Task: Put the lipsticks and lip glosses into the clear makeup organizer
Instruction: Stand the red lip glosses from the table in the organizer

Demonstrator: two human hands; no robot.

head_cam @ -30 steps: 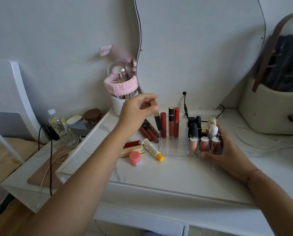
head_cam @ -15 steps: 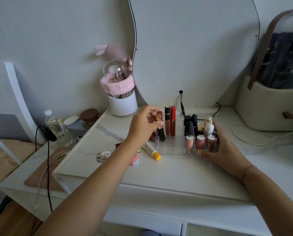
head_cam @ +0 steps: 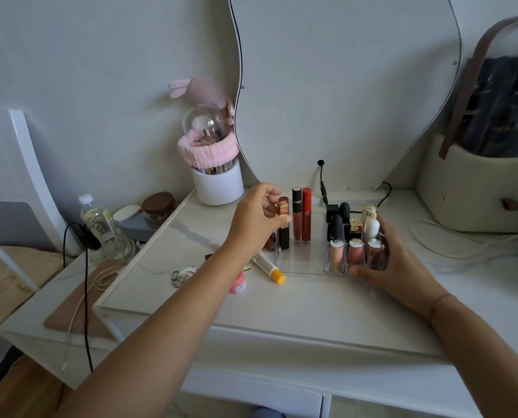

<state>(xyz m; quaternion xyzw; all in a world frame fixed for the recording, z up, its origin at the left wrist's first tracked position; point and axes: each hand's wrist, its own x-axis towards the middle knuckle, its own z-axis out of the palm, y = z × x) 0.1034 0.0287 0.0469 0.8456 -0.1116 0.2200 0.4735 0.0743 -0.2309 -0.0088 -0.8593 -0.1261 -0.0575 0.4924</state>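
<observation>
The clear makeup organizer (head_cam: 304,265) stands on the white vanity top. My left hand (head_cam: 256,220) pinches a black lip gloss with a gold cap (head_cam: 283,226), upright in the organizer's left back corner beside two red glosses (head_cam: 301,218). My right hand (head_cam: 387,263) grips the organizer's right front corner, next to pink glosses (head_cam: 354,251) and black lipsticks (head_cam: 336,224) standing in its small slots. A white tube with an orange cap (head_cam: 268,267), a pink round balm (head_cam: 238,283) and a dark red tube (head_cam: 270,241) lie left of the organizer.
A white brush holder with a pink band (head_cam: 217,176) stands at the back left. A black cable (head_cam: 322,184) hangs behind the organizer. A beige bag (head_cam: 474,194) sits at the right. A water bottle (head_cam: 98,221), jar (head_cam: 158,208) and keyring (head_cam: 184,274) are at the left.
My left hand carried the gold-capped gloss down from above the table and stood it in the organizer's left back corner. My right hand stayed on the organizer.
</observation>
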